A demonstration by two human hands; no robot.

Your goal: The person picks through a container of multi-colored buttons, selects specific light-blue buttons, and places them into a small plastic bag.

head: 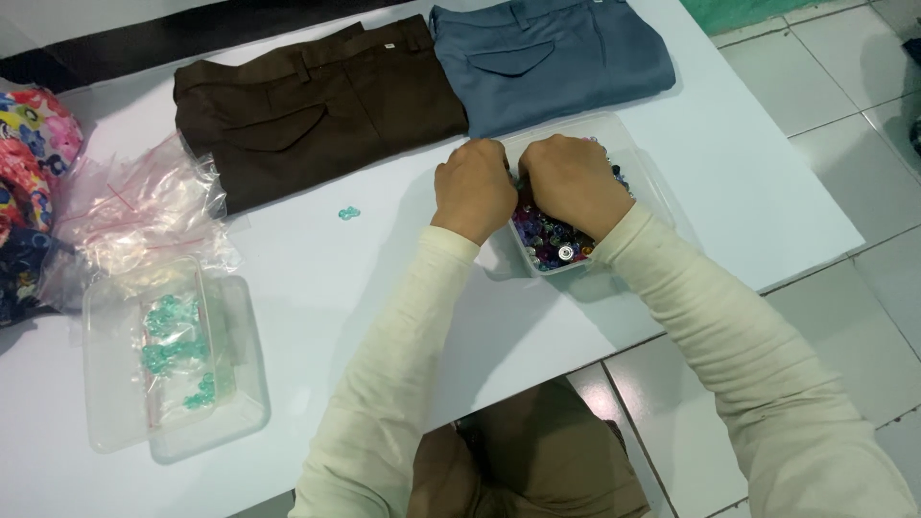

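Seen from above: a white table [384, 288], with a clear plastic tub [645, 168] of mixed-colour beads [549, 240] as the landmark.

Right hand [573, 182] pushed down into the tub, knuckles up, fingers buried among the beads; impossible to tell whether closed on anything. Left hand [473, 187] at the tub's left rim, curled, fingertips hidden against the right hand; grip likewise impossible to tell. Both hands meeting over the beads, probably sorting or picking through them. Cream sleeves [691, 317] running back from the tub toward the viewer.

Left of the tub, alone on bare table, one small teal bead [348, 213], apparently set apart from the mix. Far left of the tub and nearer the viewer, a second clear tub [245, 403] with a small bag of teal beads [173, 350] inside, seemingly gathered by colour. Beyond that, a heap of empty clear zip bags [144, 206], and at the table's left edge a bright floral cloth [29, 153].

Behind the tub, folded grey-blue trousers [556, 58]; to their left, folded dark brown trousers [317, 110], both laid flat out of the working space.
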